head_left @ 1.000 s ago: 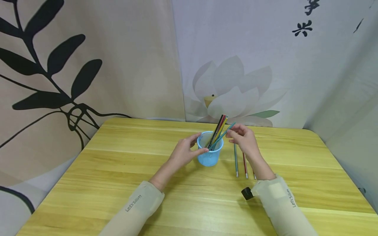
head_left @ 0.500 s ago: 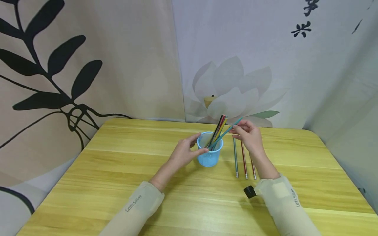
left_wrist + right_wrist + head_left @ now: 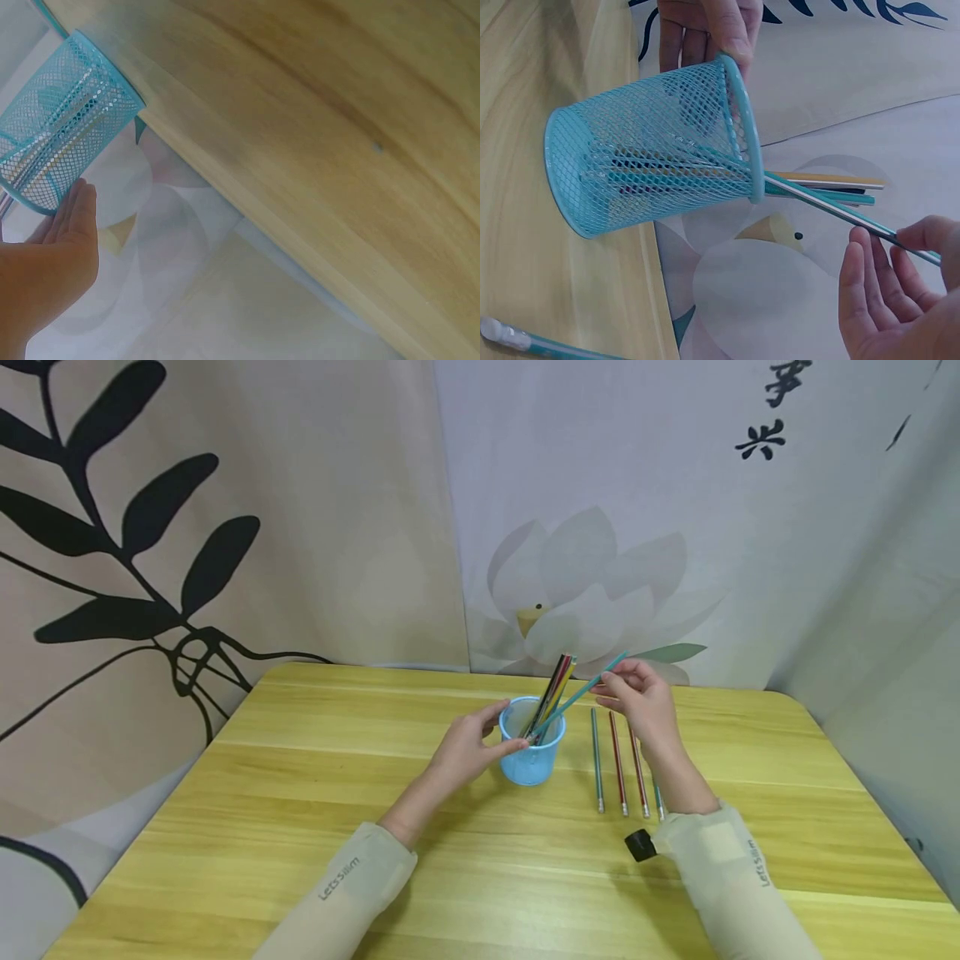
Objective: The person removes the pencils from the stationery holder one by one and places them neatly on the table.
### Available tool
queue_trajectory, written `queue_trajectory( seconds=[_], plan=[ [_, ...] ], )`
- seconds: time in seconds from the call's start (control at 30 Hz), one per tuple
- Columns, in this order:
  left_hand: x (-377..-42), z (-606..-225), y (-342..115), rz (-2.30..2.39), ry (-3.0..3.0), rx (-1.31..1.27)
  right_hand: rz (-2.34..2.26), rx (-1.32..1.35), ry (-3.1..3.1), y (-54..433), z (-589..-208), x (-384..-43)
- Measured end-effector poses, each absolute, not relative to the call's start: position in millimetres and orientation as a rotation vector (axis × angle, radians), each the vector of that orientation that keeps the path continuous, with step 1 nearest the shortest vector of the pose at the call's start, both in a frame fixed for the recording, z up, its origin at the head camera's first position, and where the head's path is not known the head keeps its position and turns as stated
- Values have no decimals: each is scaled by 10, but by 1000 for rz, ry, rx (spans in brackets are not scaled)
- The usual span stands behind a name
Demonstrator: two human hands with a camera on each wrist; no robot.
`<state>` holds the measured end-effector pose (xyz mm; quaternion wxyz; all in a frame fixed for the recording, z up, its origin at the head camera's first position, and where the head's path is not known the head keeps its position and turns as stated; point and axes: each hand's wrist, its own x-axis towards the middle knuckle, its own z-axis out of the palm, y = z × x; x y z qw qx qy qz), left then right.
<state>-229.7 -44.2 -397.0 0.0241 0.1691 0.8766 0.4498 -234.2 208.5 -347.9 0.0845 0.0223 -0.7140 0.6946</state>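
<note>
A light blue mesh pencil cup stands upright on the table, with several pencils leaning in it. My left hand holds the cup's rim from the left, its thumb at the near edge and its fingers along the far left side. Between thumb and fingers, my right hand pinches a teal pencil near its upper end. That pencil slants to the right, and its lower end is still inside the cup, as the right wrist view shows through the mesh.
Right of the cup, several pencils lie side by side on the wooden table, among them a teal pencil and a dark red pencil, eraser ends toward me. Another teal pencil is partly behind my right wrist. A printed curtain hangs behind the table.
My right hand has moved up and to the right, drawing the teal pencil partway out of the cup. The left hand has stayed on the rim.
</note>
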Motion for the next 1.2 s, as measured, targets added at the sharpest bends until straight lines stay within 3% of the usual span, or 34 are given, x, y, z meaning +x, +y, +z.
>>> queue_trajectory(
  seconds=[1.2],
  plan=[
    [-2291,-3974,-432,1375,2733,523,2240,69,-1762,2545,-3227,-2238]
  ],
)
